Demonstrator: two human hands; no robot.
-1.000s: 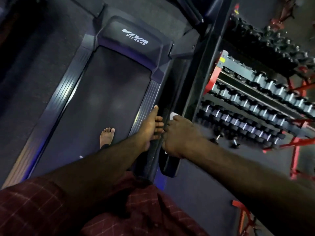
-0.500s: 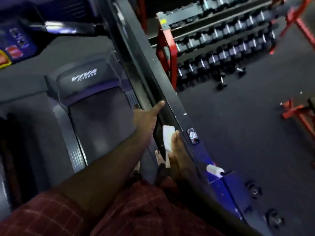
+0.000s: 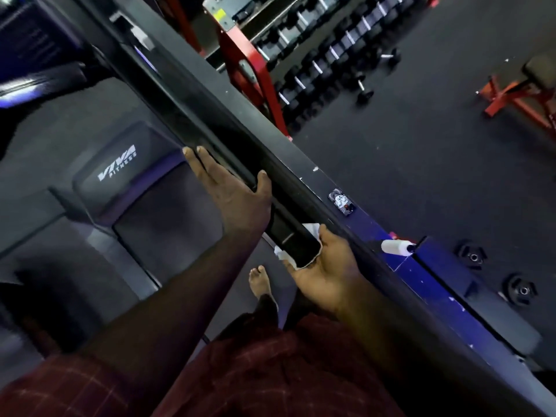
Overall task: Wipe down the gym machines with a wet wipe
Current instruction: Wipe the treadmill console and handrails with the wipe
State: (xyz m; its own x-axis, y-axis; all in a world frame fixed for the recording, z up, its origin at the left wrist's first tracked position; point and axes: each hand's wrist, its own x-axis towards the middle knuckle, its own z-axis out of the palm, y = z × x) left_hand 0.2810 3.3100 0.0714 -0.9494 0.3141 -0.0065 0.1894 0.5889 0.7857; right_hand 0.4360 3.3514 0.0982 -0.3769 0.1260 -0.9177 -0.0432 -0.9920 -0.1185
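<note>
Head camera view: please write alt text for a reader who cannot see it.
A person's right hand holds a white wipe against the near end of the black handrail of a treadmill, while the left hand rests with straight fingers on the same rail farther up. A red dumbbell rack stands on the dark floor beyond.

White wet wipe (crumpled), wrapped under the near end of black treadmill handrail
</note>
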